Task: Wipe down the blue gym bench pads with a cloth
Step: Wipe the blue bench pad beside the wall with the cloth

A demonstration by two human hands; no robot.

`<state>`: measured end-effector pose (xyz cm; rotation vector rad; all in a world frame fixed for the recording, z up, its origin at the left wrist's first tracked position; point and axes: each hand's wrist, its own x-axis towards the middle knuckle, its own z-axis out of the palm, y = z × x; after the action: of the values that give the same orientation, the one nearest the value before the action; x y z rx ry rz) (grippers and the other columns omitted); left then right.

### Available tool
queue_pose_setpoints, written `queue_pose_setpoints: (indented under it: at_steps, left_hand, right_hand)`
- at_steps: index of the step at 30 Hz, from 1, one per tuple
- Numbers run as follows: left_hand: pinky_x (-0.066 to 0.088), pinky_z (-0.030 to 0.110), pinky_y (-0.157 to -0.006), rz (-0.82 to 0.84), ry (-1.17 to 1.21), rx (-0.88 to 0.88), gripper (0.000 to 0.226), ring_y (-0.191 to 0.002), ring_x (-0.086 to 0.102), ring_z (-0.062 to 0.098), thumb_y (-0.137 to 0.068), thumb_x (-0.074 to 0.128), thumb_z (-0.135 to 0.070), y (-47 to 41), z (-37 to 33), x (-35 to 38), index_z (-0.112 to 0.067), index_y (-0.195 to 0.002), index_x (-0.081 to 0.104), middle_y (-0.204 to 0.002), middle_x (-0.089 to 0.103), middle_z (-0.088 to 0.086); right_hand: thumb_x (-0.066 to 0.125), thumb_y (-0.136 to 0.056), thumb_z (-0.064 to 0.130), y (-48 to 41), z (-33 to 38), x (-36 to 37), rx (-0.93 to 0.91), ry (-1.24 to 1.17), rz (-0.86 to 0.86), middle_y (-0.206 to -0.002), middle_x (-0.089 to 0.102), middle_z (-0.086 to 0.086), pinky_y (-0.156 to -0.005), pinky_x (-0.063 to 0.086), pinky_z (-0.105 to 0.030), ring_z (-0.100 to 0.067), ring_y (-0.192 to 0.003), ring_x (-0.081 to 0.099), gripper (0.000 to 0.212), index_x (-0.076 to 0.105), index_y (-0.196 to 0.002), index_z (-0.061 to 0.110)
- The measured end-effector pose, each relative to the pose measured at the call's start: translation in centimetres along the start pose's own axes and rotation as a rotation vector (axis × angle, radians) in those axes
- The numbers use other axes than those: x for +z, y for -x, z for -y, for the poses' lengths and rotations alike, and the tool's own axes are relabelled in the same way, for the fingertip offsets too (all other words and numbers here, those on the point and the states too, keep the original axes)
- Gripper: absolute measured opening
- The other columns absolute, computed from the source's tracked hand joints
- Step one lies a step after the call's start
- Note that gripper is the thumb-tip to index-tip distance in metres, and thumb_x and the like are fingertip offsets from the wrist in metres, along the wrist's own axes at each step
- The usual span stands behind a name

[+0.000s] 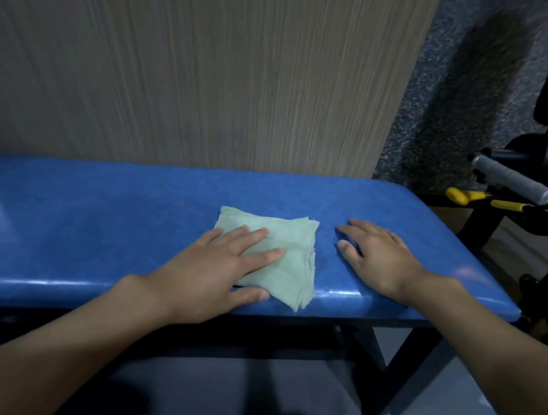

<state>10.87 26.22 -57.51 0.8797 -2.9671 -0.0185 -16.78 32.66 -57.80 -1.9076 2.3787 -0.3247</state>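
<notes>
A long blue bench pad (91, 219) runs across the view on a black frame. A folded pale green cloth (290, 244) lies flat on the pad near its front edge, right of centre. My left hand (213, 269) presses flat on the cloth's left part with straight fingers, thumb along the pad's front edge. My right hand (380, 255) rests flat on the bare pad just right of the cloth, apart from it, fingers spread and pointing left.
A beige striped wall panel (180, 58) stands right behind the bench. At the right is black gym equipment with a grey handle (514, 180) and yellow parts (458, 195). The bench's black legs (396, 377) stand on a grey floor.
</notes>
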Motion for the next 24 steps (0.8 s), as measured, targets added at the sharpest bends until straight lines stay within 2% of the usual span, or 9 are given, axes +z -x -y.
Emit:
queue_pose_setpoints:
  at_steps: [2, 5, 8, 12, 16, 18, 19, 21, 24]
  left_hand:
    - [0.027, 0.036, -0.116, -0.102, 0.078, 0.001, 0.075, -0.142, 0.031, 0.017, -0.082, 0.01, -0.072, -0.2, 0.1, -0.2, -0.047, -0.147, 0.038, -0.162, 0.021, -0.011]
    - [0.048, 0.041, -0.091, -0.198, 0.191, -0.03, 0.055, -0.11, 0.058, 0.014, -0.092, 0.02, -0.064, -0.9, 0.2, -1.6, -0.036, -0.121, 0.058, -0.125, 0.057, -0.018]
    - [0.048, 0.042, -0.077, -0.31, 0.294, -0.03, 0.047, -0.083, 0.06, 0.016, -0.097, 0.028, -0.058, -1.9, 0.5, -4.5, -0.022, -0.096, 0.056, -0.089, 0.063, -0.008]
    - [0.049, 0.027, -0.069, -0.215, 0.505, 0.022, 0.049, -0.071, 0.057, 0.006, -0.101, 0.037, -0.048, -3.2, 0.2, -10.1, -0.007, -0.09, 0.062, -0.084, 0.065, -0.001]
    - [0.058, 0.036, -0.075, 0.017, 0.626, -0.086, 0.043, -0.082, 0.072, 0.017, -0.105, 0.042, -0.037, -4.8, 1.0, -13.0, -0.004, -0.098, 0.069, -0.095, 0.076, 0.006]
    - [0.052, 0.032, -0.077, 0.086, 0.411, -0.099, 0.035, -0.082, 0.065, 0.015, -0.103, 0.047, -0.037, -5.9, 1.5, -12.9, -0.01, -0.099, 0.068, -0.094, 0.071, -0.001]
    - [0.047, 0.032, -0.082, 0.106, 0.238, -0.119, 0.03, -0.09, 0.061, 0.017, -0.101, 0.051, -0.039, -6.3, 1.6, -12.5, -0.015, -0.109, 0.066, -0.103, 0.068, -0.001]
    - [0.041, 0.037, -0.099, 0.034, -0.048, -0.219, 0.045, -0.116, 0.054, 0.025, -0.098, 0.052, -0.043, -6.9, 1.0, -10.5, -0.024, -0.139, 0.049, -0.134, 0.054, 0.003]
    - [0.037, 0.048, -0.106, -0.109, 0.003, -0.332, 0.052, -0.13, 0.044, 0.03, -0.1, 0.037, -0.048, -6.4, -1.5, -5.6, -0.021, -0.143, 0.042, -0.143, 0.045, 0.007]
  right_hand:
    - [0.033, -0.105, 0.041, 0.3, 0.0, 0.2, 0.001, -0.002, -0.033, -0.161, 0.028, 0.003, -0.119, 0.011, -0.036, -0.015, -0.148, 0.02, 0.046, 0.039, -0.149, 0.028]
    - [0.032, -0.105, 0.041, 0.5, -0.1, 0.5, 0.001, 0.006, -0.06, -0.16, 0.028, 0.005, -0.119, 0.01, -0.036, -0.013, -0.148, 0.02, 0.046, 0.039, -0.149, 0.029]
    - [0.032, -0.104, 0.042, 0.3, -0.1, 0.5, 0.005, 0.013, -0.066, -0.159, 0.029, 0.006, -0.118, 0.012, -0.036, -0.013, -0.147, 0.021, 0.045, 0.04, -0.147, 0.031]
    - [0.031, -0.103, 0.044, 0.2, -0.1, 0.5, -0.008, 0.029, -0.078, -0.158, 0.032, 0.006, -0.117, 0.014, -0.035, -0.013, -0.146, 0.024, 0.046, 0.042, -0.146, 0.032]
    - [0.019, -0.095, 0.055, 0.5, -0.1, 0.1, -0.026, 0.028, -0.06, -0.157, 0.033, 0.005, -0.116, 0.015, -0.035, -0.015, -0.144, 0.027, 0.061, 0.041, -0.146, 0.031]
    - [0.027, -0.102, 0.047, 0.4, -0.1, 0.3, -0.025, 0.035, -0.068, -0.157, 0.032, 0.006, -0.116, 0.014, -0.035, -0.014, -0.145, 0.025, 0.048, 0.041, -0.146, 0.032]
    - [0.03, -0.103, 0.044, 0.4, -0.1, 0.3, -0.024, 0.03, -0.072, -0.158, 0.031, 0.007, -0.116, 0.013, -0.035, -0.013, -0.145, 0.024, 0.046, 0.04, -0.146, 0.032]
    - [0.032, -0.104, 0.042, 0.3, -0.1, 0.3, -0.014, 0.011, -0.061, -0.159, 0.029, 0.007, -0.117, 0.011, -0.034, -0.011, -0.146, 0.021, 0.045, 0.04, -0.147, 0.032]
    - [0.033, -0.103, 0.043, 0.2, -0.2, 0.3, -0.007, -0.003, -0.061, -0.158, 0.03, 0.008, -0.118, 0.01, -0.035, -0.01, -0.146, 0.021, 0.045, 0.041, -0.146, 0.033]
